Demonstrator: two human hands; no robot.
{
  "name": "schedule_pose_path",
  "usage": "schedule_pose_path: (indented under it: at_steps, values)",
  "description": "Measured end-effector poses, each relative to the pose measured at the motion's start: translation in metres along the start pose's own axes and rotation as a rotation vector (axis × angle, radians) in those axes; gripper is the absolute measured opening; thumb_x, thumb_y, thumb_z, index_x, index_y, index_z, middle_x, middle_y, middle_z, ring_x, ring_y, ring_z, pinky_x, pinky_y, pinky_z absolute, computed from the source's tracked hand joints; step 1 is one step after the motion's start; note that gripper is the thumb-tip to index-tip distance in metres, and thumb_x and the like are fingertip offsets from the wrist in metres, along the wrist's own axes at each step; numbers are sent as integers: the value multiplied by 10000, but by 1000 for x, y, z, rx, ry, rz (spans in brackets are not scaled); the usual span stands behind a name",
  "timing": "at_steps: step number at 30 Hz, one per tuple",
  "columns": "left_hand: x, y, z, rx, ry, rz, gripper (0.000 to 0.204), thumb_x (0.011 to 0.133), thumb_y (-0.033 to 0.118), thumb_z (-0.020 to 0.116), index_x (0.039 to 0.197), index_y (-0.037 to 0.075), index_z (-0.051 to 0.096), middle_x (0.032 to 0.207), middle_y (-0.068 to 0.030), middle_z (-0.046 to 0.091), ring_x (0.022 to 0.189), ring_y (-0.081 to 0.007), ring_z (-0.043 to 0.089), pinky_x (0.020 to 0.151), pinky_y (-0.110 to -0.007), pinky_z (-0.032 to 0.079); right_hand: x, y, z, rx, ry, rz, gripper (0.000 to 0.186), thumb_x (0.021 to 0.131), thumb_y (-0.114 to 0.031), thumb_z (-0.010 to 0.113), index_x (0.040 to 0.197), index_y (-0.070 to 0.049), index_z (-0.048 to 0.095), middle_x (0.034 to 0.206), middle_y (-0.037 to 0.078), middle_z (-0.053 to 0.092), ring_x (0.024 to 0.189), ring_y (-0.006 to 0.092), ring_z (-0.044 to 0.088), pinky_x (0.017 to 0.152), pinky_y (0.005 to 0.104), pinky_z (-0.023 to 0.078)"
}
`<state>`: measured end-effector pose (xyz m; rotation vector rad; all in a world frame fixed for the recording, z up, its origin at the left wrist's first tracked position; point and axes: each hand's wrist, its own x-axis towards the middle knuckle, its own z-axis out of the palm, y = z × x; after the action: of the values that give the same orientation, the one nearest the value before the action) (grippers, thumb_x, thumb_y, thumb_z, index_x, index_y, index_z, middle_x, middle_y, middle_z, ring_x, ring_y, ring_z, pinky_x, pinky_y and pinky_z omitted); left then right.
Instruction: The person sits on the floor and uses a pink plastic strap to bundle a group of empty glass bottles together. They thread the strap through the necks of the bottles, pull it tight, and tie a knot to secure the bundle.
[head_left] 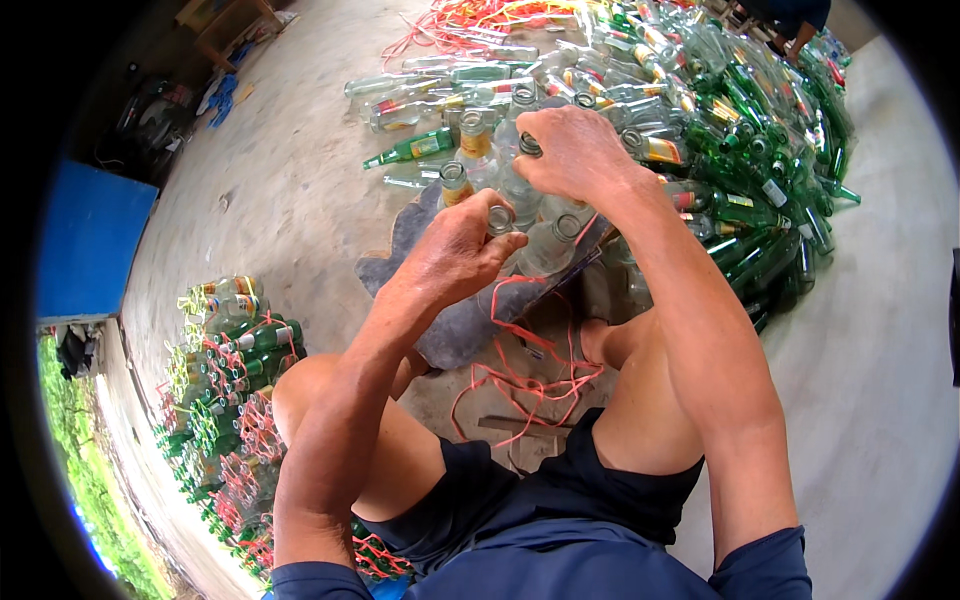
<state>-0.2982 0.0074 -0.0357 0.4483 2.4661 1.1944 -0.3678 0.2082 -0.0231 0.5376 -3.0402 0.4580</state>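
Note:
Several clear glass bottles stand upright in a tight group on a dark grey board (455, 325) between my feet. My left hand (462, 243) is closed round the neck of a clear glass bottle (500, 220) at the near left of the group. Farther off, my right hand (582, 152) grips another glass bottle (530, 146) by its mouth, with the fingers curled over it. Beside my left hand stands a bottle with a yellow neck label (455, 182). Another clear bottle (565, 230) stands below my right wrist. My hands hide part of the group.
A large heap of loose green and clear bottles (740, 130) spreads at the far right. Red and yellow plastic strips (470, 22) lie at the back, and red strips (530, 385) between my legs. Strapped bundles of bottles (235, 400) stand at left. A person's arm (800, 40) shows at top right.

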Motion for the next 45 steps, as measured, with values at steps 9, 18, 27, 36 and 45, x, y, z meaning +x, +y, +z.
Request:
schedule_pose_path:
  at_steps: [9,18,27,36,45]
  values:
    - [0,-1,-1,16,-41,-42,256,977,193,740,1155,28,657,818,-86,622,706,-150,567,647,-354,468,4,2,-1,-46,38,34,271,790,-225,673,907,14,720,934,269,735,940,445,726,872,529,581]
    - [-4,-1,-2,51,-36,-50,279,978,210,738,1175,31,653,838,-105,660,733,-171,615,687,-365,511,6,1,2,-75,43,68,304,791,-267,694,921,4,737,903,265,738,931,431,733,873,517,588]
    - [-5,-2,-3,44,-24,-27,295,974,231,734,1181,34,662,821,-99,635,712,-163,582,662,-361,478,3,-4,-11,-102,10,151,354,774,-227,724,1054,-22,791,1041,242,767,1013,384,756,934,486,595]
    - [-6,3,-5,52,-32,-36,288,977,231,734,1182,42,664,753,-78,600,687,-156,558,640,-362,458,4,6,-3,-100,85,132,422,777,-321,728,1084,-34,768,998,242,759,989,410,739,914,501,589]
    - [-7,-5,-2,28,-13,1,292,985,228,735,1188,33,659,759,-73,599,684,-147,551,627,-356,454,0,10,0,-98,121,128,440,786,-323,727,1117,-36,765,997,236,762,991,407,742,915,499,590]
